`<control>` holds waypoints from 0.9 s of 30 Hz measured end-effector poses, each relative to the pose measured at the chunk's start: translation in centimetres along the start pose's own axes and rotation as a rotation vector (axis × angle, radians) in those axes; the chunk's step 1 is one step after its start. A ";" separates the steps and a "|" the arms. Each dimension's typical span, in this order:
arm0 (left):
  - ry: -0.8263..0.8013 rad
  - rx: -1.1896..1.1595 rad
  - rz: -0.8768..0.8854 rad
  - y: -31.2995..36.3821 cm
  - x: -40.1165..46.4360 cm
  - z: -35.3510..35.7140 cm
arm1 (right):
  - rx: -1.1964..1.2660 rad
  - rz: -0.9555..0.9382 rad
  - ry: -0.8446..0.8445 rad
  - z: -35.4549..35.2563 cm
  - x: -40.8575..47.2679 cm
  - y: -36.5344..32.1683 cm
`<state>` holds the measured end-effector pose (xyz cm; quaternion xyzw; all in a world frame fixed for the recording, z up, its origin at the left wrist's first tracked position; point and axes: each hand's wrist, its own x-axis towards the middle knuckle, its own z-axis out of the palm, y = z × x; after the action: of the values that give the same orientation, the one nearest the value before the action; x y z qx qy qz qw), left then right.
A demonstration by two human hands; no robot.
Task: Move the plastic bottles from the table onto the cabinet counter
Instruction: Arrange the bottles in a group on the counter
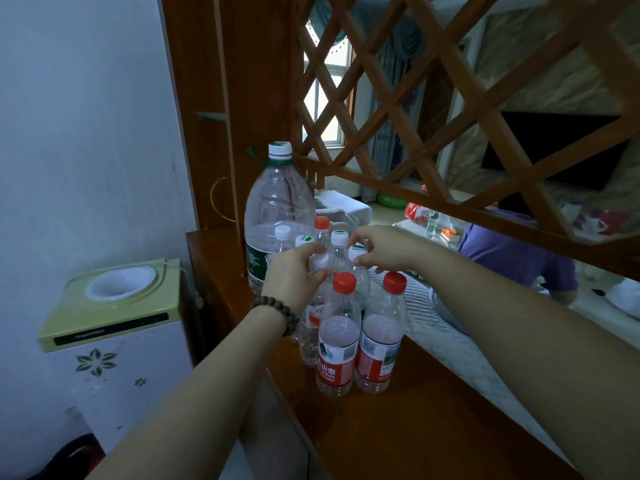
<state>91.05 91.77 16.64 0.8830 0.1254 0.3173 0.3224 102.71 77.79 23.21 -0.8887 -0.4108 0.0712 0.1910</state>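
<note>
**Clear plastic bottles, clustered upright on wooden counter**

White-capped bottle (320, 263): clear, neck gripped by left hand (294, 275), fingers curled round it below the cap. Second white-capped bottle (358, 258): cap pinched by right hand (381, 249). Nearer than both grips: two red-capped bottles (337, 337), red labels, clear, side by side. Behind the left grip: large clear bottle (277, 216), green label, white cap. All stand on the wooden counter (398, 427). Bead bracelet (277, 311) on left wrist.

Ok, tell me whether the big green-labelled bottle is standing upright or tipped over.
Upright. The big bottle stands on the wooden counter with its white cap at the top, behind the smaller bottles.
</note>
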 end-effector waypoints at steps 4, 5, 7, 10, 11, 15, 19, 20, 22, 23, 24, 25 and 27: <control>-0.015 0.011 0.020 0.0 -0.4 -0.1 | -0.037 -0.008 0.015 0.1 -0.3 0.1; -0.023 0.004 0.021 0.0 -0.4 -0.1 | -0.048 -0.014 0.013 0.0 -0.5 0.1; -0.041 -0.007 0.027 0.0 -0.6 -0.3 | 0.004 -0.017 0.018 -0.2 -0.8 0.2; -0.044 -0.021 0.046 0.5 -0.8 -0.8 | 0.107 0.040 0.060 -0.9 -1.7 0.9; -0.018 -0.024 0.064 0.7 -0.9 -1.2 | 0.103 0.047 0.088 -1.1 -2.3 1.1; 0.041 -0.050 0.290 2.2 -1.1 -2.9 | 0.170 0.014 0.084 -1.5 -5.6 1.9; -0.190 0.118 0.411 3.5 -1.3 -3.6 | 0.084 0.008 -0.089 -0.6 -7.6 2.9; -0.224 0.187 0.431 3.5 -1.3 -3.5 | 0.067 -0.001 -0.080 -0.3 -7.6 3.2; -0.256 0.242 0.464 3.4 -1.3 -3.1 | 0.059 -0.017 -0.040 0.1 -7.4 3.6; -0.260 0.239 0.471 3.2 -1.3 -2.9 | 0.049 -0.019 -0.025 0.2 -7.2 3.7; -0.258 0.234 0.473 3.0 -1.3 -2.8 | 0.044 -0.021 -0.017 0.2 -6.9 3.8; -0.253 0.230 0.470 2.9 -1.3 -2.6 | 0.043 -0.020 -0.014 0.2 -6.6 3.8; -0.230 0.221 0.466 2.7 -1.5 -2.4 | 0.030 -0.015 -0.019 0.1 -5.9 3.8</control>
<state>88.41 90.30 19.13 0.9479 -0.0847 0.2651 0.1548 101.55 71.13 21.43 -0.8818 -0.4183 0.0843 0.2009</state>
